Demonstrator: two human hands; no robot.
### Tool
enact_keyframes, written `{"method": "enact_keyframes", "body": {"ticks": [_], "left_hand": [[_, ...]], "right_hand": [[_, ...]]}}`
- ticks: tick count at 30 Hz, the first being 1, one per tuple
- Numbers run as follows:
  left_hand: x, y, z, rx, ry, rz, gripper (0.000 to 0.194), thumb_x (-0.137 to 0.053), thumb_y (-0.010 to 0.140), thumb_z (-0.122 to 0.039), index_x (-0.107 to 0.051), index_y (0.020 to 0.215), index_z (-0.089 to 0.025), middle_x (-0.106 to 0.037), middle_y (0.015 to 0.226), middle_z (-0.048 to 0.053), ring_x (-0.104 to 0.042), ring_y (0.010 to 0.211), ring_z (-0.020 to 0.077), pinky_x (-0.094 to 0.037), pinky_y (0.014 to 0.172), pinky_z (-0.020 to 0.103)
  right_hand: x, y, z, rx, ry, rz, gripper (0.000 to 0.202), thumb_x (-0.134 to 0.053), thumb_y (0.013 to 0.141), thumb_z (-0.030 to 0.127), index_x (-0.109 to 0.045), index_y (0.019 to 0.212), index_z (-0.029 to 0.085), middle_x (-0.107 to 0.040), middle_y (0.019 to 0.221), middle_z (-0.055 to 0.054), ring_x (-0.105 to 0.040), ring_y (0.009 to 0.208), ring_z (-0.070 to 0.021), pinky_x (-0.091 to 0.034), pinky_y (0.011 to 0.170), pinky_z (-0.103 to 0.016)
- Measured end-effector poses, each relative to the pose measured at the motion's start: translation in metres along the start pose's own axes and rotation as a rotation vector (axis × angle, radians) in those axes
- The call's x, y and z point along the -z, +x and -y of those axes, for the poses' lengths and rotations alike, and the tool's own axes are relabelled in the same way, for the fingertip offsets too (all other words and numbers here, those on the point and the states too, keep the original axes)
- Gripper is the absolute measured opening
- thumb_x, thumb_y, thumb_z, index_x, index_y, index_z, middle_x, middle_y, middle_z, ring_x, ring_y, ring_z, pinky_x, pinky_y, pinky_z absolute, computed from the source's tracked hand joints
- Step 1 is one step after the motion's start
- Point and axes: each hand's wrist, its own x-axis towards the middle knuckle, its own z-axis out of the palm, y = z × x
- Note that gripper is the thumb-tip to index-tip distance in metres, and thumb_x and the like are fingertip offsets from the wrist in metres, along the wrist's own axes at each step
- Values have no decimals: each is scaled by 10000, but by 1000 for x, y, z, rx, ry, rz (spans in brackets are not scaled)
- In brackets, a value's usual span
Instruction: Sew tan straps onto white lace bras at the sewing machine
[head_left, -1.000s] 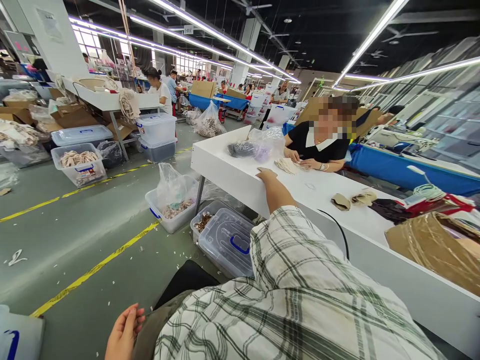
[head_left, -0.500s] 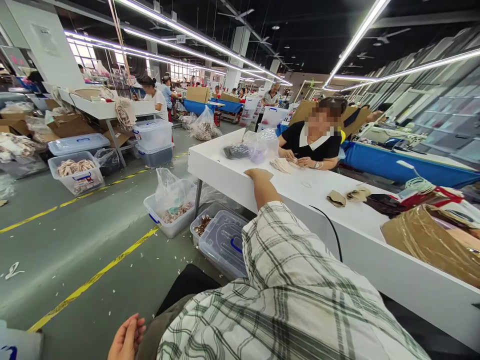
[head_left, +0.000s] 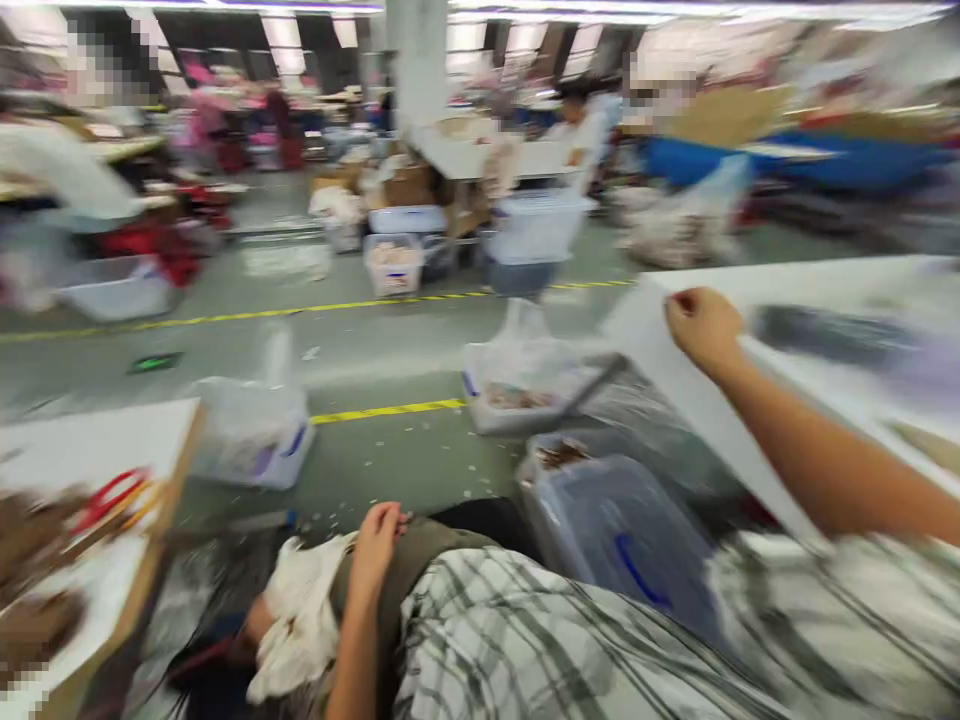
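Note:
My left hand [head_left: 381, 530] lies over my thigh with its fingers curled together, and nothing shows in it. Beside that forearm is a crumpled cream cloth [head_left: 296, 610]. My right hand [head_left: 703, 325] is closed in a loose fist at the edge of the white table [head_left: 675, 390], its arm stretched out from the right. No object is visible in its fingers. Behind that hand on the tabletop lies a dark item in clear plastic [head_left: 832, 335], blurred.
A second table [head_left: 161, 440] at the left bears red-handled scissors [head_left: 112, 500] and brown pieces. Between the tables stand an open bin [head_left: 517, 405], a bagged bin [head_left: 259, 440] and a lidded bin [head_left: 630, 530]. People sit at the back and far left.
The view has swung left, bringing the second table in. My right hand is now at the white table's corner area, its fingers curled in. The left hand shows higher in view, over my thigh.

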Motion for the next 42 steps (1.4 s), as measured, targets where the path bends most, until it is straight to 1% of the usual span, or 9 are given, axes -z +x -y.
{"method": "enact_keyframes", "body": {"ticks": [3,7,12,16,19,29,36,39,42], "left_hand": [[31,-31,10,-24,-106,-215,478,-597,751,-593,-678,931,-157,-732,814,82,-681,718,195,-540,704,319],[80,-102,37,-66,-200,-615,393,-560,816,-523,-664,928,-162,-723,829,89,-677,758,210,-537,723,327],[122,-261,109,126,-32,-1321,460,-510,826,-535,-618,1087,-172,-688,1082,160,-651,1029,307,-501,925,436],[118,-357,149,617,281,-1714,544,-465,818,-509,-574,1163,-103,-600,1234,269,-569,1192,408,-477,937,511],[101,-382,150,951,183,-1637,433,-568,758,-451,-613,986,-85,-668,1009,255,-653,1016,417,-509,835,480],[82,-379,192,1249,88,-1384,388,-399,947,-466,-596,861,-143,-670,905,197,-625,893,320,-415,747,355],[47,-340,84,926,240,-1314,396,-411,955,-467,-496,676,-199,-572,703,51,-532,745,187,-350,705,278],[50,-324,49,669,223,-1282,417,-472,925,-498,-454,628,-205,-508,634,4,-486,664,147,-366,678,253],[76,-310,33,311,-55,-1444,276,-578,861,-459,-558,769,-200,-593,793,21,-520,763,157,-405,705,250]], "right_hand": [[-105,-50,120,422,371,410,689,-220,858,802,-660,767,280,-695,921,-236,-669,848,-258,-485,770,-465],[-194,-245,267,1070,670,978,600,-380,736,852,-696,769,343,-741,903,-153,-715,858,-305,-559,841,-468],[-169,-489,361,1738,824,1244,535,-456,920,530,-607,1304,189,-582,1391,-164,-543,1316,-270,-417,1147,-454],[-137,-582,388,2006,778,1261,644,-661,801,432,-553,1374,160,-488,1484,-187,-449,1396,-328,-364,1178,-501],[-130,-604,379,2016,837,1237,572,-695,777,379,-605,1315,206,-545,1426,-167,-492,1352,-339,-402,1148,-505],[-154,-582,355,1990,685,1407,425,-547,897,445,-593,1234,189,-531,1395,-156,-465,1340,-279,-368,1154,-474],[-74,-562,330,2388,839,1731,724,-640,810,646,-521,1348,175,-535,1420,-172,-497,1310,-302,-412,1079,-431],[-36,-563,325,2783,536,1821,606,-589,806,720,-691,996,155,-728,945,-119,-643,842,-230,-469,745,-317],[-4,-537,346,2953,383,1728,582,-451,933,642,-626,660,159,-593,560,-34,-451,523,-122,-280,545,-266]]}}
